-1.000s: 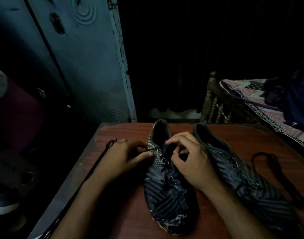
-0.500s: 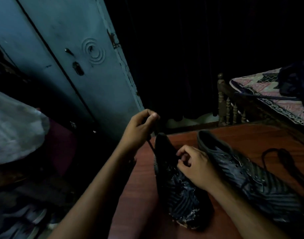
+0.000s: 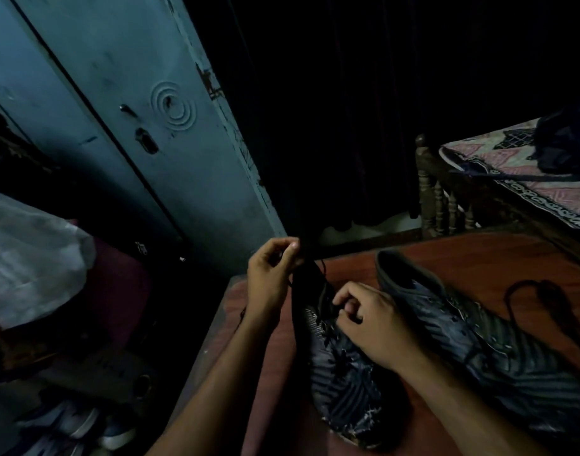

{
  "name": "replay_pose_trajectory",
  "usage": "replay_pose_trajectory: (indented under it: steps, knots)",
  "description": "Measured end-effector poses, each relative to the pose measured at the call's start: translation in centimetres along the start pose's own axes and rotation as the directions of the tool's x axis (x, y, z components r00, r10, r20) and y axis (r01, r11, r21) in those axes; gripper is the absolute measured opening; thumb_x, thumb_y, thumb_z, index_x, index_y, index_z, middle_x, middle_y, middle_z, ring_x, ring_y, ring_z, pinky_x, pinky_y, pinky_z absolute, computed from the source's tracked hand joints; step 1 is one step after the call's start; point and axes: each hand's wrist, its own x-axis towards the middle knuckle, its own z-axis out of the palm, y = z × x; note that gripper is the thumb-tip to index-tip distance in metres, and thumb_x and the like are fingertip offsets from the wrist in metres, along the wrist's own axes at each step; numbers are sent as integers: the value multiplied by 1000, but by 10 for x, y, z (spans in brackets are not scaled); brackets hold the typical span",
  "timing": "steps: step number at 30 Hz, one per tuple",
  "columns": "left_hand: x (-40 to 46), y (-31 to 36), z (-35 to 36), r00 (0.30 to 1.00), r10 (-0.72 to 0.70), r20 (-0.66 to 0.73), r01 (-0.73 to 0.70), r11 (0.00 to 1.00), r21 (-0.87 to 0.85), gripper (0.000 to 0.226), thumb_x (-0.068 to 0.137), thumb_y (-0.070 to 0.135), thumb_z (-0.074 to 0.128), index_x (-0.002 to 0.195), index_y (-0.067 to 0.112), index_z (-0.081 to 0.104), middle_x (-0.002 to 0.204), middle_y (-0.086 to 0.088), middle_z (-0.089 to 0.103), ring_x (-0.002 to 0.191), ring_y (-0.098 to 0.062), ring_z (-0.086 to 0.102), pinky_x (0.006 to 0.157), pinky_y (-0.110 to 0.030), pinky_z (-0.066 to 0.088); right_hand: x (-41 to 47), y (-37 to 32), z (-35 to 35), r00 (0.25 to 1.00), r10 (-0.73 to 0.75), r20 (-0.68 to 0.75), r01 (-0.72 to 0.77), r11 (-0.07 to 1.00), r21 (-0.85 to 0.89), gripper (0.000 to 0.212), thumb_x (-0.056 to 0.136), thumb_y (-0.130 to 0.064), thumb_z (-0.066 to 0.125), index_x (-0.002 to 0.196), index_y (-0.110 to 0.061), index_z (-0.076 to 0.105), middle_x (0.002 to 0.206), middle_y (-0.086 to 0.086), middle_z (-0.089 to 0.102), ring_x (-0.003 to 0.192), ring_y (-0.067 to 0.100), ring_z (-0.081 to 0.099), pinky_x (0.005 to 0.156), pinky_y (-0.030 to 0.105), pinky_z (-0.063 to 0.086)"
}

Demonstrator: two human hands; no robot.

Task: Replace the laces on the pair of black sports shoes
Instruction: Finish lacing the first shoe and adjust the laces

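Reddish wood table (image 3: 499, 258). On it: left shoe (image 3: 344, 373) nr left edge, right shoe (image 3: 499, 353) beside it twd right edge, loose black lace (image 3: 545, 304) coiled nr right edge.

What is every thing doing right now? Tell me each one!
Left hand: raised, pinching the lace.
Right hand: fingers curled at the eyelets of the left shoe.
Left shoe: on the table, partly laced.
Lace: pulled up from the left shoe.
Right shoe: lying on the table, untouched.
Loose lace: lying on the table beside the right shoe.
Metal door: shut.
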Motion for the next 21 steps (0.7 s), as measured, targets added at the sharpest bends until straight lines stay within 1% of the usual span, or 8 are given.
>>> replay_pose_trajectory:
  steps: [5,7,9,14,16,18,20,21]
  knots:
    - [-35,-21,-11,902,290,320,-404,829,386,38,80,-5,55,105,15,74,106,4,70,103,-12,66,97,-33,51,0,3,1,1000,4,27,-3,1000,-9,15,84,-15,66,89,-27,58,82,-9,54,70,2,51,59,14,37]
    - [-41,-26,-14,868,298,397,-479,711,514,33,85,11,54,109,19,75,112,5,72,113,-13,62,117,-31,34,0,4,3,999,13,33,-13,1000,-19,16,83,-14,65,87,-28,59,84,-10,55,75,3,53,66,18,46]
    - [-42,-31,-23,865,291,408,-497,603,624,37,86,27,49,113,24,75,115,8,73,125,-13,54,121,-39,21,1,6,3,1000,19,19,-18,1000,-19,17,83,-13,65,83,-29,59,85,-12,56,77,4,56,74,29,54]
    - [-34,-36,-44,810,123,574,-568,408,715,41,85,35,39,106,22,72,107,6,73,131,-18,46,119,-54,23,2,7,6,1000,-7,-11,7,1000,-22,19,83,-12,65,79,-30,59,84,-12,59,78,4,58,73,33,54]
    - [-26,-23,-42,733,123,669,-656,391,646,26,89,31,41,87,21,65,92,4,70,108,-22,56,103,-50,41,3,7,7,1000,-8,-12,8,1000,-24,18,85,-12,67,80,-29,60,83,-11,59,78,3,58,70,27,51]
    - [-19,-9,-39,660,210,721,-725,429,539,19,89,21,44,84,19,62,89,0,66,89,-20,55,91,-34,48,3,8,6,1000,15,-15,-15,999,-33,17,87,-15,69,80,-29,62,78,-9,60,72,4,57,66,26,48]
    - [-19,-6,-41,718,273,640,-681,468,564,25,92,18,50,110,18,67,115,2,64,95,-14,59,90,-18,47,3,7,5,998,61,-20,-61,998,22,15,87,-16,72,80,-28,65,71,-4,61,62,5,55,59,23,46]
    - [-20,-8,-42,787,269,555,-605,511,610,27,95,20,55,121,22,62,124,5,59,97,-12,62,88,-22,52,4,5,4,996,85,-21,-83,993,86,15,88,-15,72,79,-27,67,69,-3,62,58,4,55,57,19,44]
